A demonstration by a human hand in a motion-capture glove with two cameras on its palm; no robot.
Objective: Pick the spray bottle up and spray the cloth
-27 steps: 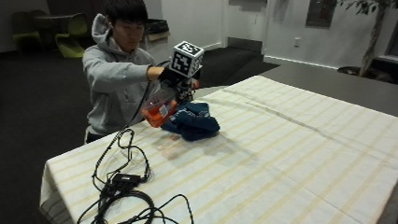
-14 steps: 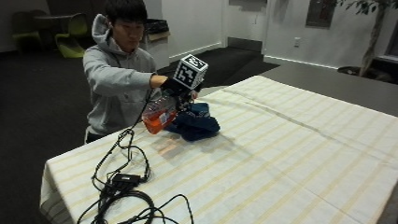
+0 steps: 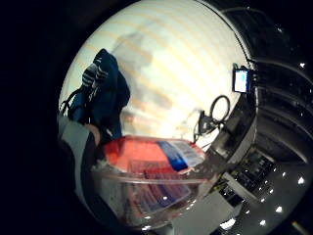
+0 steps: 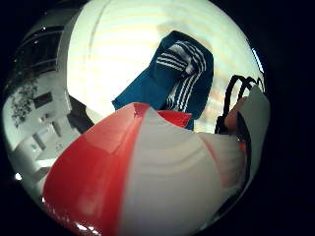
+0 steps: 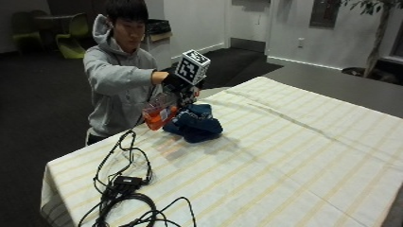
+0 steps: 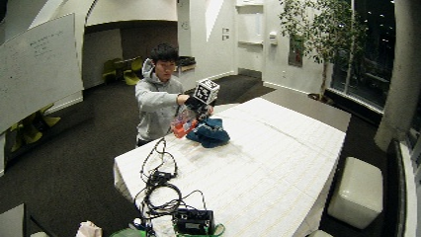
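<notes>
I'm seeing the black-gloved right hand [image 5: 175, 84] holding a clear plastic spray bottle with orange liquid [image 5: 159, 111] off the striped cream tablecloth [image 5: 302, 156], fingers wrapped around its upper part. From the outside view the bottle is hanging at about 9 o'clock of the crumpled dark blue cloth with white stripes [image 5: 194, 124], just beside it; I'm not able to tell if they're touching. The marker block is hiding the bottle's head, so I'm not making out the nozzle or trigger. In the thumb side palm view the bottle [image 4: 147, 172] is filling most of the frame, blurred, with the cloth [image 4: 172, 81] beyond it. A tangle of black cables [image 5: 123, 189] is lying at the table's near corner.
</notes>
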